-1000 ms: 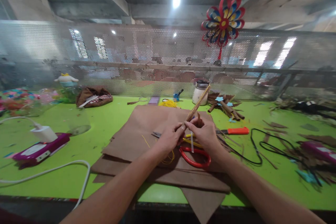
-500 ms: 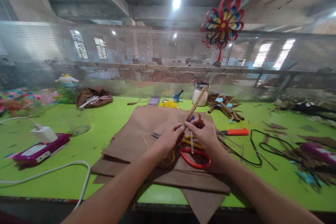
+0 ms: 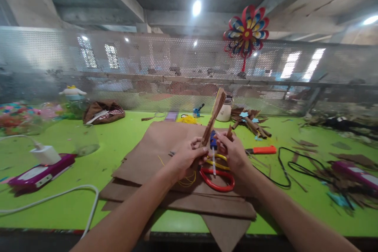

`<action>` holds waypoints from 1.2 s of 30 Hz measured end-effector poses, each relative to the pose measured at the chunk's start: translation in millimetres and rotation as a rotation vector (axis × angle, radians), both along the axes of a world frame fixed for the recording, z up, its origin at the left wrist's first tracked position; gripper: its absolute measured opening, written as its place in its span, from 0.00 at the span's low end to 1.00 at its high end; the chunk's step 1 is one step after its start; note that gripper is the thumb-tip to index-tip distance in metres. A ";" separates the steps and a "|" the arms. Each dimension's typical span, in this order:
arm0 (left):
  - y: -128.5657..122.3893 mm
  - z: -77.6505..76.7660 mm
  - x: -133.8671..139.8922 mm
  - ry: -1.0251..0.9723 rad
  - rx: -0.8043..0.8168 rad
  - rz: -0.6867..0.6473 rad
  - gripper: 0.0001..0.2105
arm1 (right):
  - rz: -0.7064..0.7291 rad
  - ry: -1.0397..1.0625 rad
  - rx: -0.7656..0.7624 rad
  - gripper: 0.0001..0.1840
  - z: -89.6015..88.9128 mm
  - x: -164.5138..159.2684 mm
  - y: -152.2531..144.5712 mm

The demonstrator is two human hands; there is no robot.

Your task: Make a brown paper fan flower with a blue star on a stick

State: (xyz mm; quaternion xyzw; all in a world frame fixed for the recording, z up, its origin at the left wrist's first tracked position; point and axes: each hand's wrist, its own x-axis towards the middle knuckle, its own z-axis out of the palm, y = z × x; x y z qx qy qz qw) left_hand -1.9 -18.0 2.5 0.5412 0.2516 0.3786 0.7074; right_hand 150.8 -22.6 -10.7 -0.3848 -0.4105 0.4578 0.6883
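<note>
Green bench (image 3: 177, 218) edge: six o'clock. Left grip (image 3: 185, 158) clasps slim, folded brown strips (image 3: 214, 119), tilted toward one o'clock; right grip (image 3: 234, 151): cannot tell.

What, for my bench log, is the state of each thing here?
Left hand, closed around brown strips
Right hand, partly curled, grip unclear
Brown sheets, stacked unevenly
Red-handled tool, lying, partly hidden
White charger, plugged into purple power strip
Jar, upright
Ceiling light, lit
</note>
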 end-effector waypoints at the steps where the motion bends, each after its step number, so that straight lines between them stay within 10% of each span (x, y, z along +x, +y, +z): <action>1: 0.1 -0.7 -0.2 -0.021 -0.001 -0.006 0.13 | 0.011 0.002 0.000 0.13 -0.1 0.2 -0.1; 16: 0.0 2.6 -1.6 -0.028 -0.064 -0.049 0.13 | 0.011 -0.076 -0.034 0.14 7.3 -1.0 -2.9; 36: 15.2 -4.9 -5.0 0.148 0.059 0.258 0.14 | 0.298 -0.052 -0.083 0.11 1.8 10.7 0.8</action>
